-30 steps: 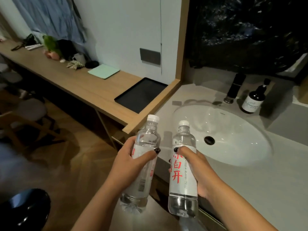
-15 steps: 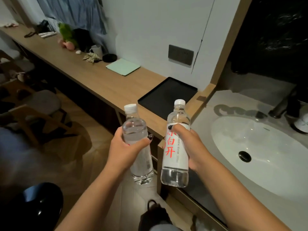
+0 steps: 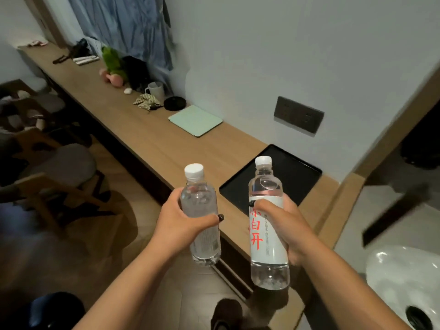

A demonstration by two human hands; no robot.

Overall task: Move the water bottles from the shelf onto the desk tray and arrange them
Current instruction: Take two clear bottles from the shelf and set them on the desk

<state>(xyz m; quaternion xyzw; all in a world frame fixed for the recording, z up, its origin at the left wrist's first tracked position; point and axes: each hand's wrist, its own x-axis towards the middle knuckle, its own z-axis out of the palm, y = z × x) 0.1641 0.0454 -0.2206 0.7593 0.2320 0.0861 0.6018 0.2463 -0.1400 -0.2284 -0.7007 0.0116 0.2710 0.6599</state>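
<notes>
Two water bottles [image 3: 201,210] [image 3: 267,225] — one tray [image 3: 300,172]

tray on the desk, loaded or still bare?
Bare. The black tray shows only its dark surface; both bottles are held short of it, one in the left hand, one in the right hand.

**Colours and patterns, head view**

Clear left bottle [image 3: 201,210], white cap, pale printed label. Clear right bottle [image 3: 267,225], white cap, white label with red characters. Black polish is seen on a thumbnail of the left hand [image 3: 181,225]. Tray [image 3: 302,172] black. Desk [image 3: 152,141] light brown wood grain. Mint green pad [image 3: 195,120]. Black round disc [image 3: 174,103]. White mug [image 3: 156,91]. Green and pink plush [image 3: 112,67]. Blue cloth [image 3: 128,25] hung on off-white wall [image 3: 273,55]. Dark grey socket plate [image 3: 298,114]. White sink [image 3: 404,282], black drain.
</notes>
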